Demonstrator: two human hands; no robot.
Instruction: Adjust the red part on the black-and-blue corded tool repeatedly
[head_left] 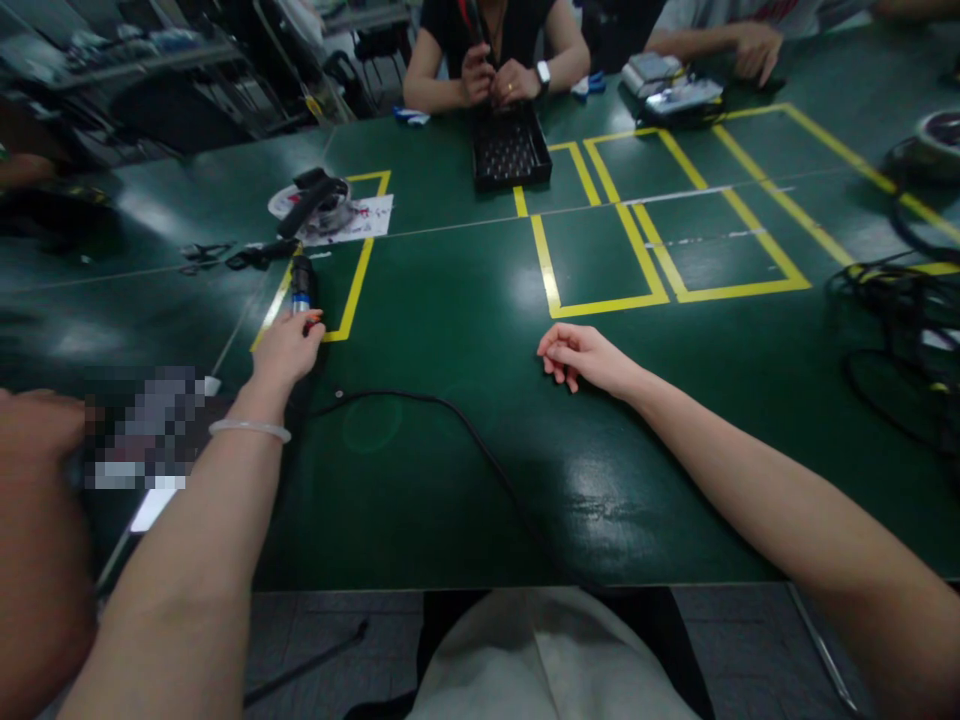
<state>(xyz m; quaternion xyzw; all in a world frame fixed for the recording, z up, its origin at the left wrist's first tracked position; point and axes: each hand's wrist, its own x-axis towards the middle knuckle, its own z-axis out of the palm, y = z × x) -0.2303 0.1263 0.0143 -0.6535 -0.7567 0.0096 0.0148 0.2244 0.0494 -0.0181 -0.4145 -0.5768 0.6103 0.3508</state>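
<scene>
On the left side of the green table, my left hand (289,345) is closed round the back part of what looks like an electric screwdriver (301,280). The tool has a black front and a blue band, and its tip points away from me. Part of its body is hidden under my fingers. A black cable (420,397) comes out near my left wrist and bends across the table towards its front edge. My right hand (574,355) rests on the tabletop near the middle, fingers loosely curled and a little apart, with nothing in it.
Yellow tape outlines (607,305) mark the green table (450,290). A tape roll (315,205) lies beyond my left hand, pliers (206,255) beside it. Black cables (907,310) pile up at right. Across sits a person (495,50) behind a black tray (512,180); another arm (41,500) is at left.
</scene>
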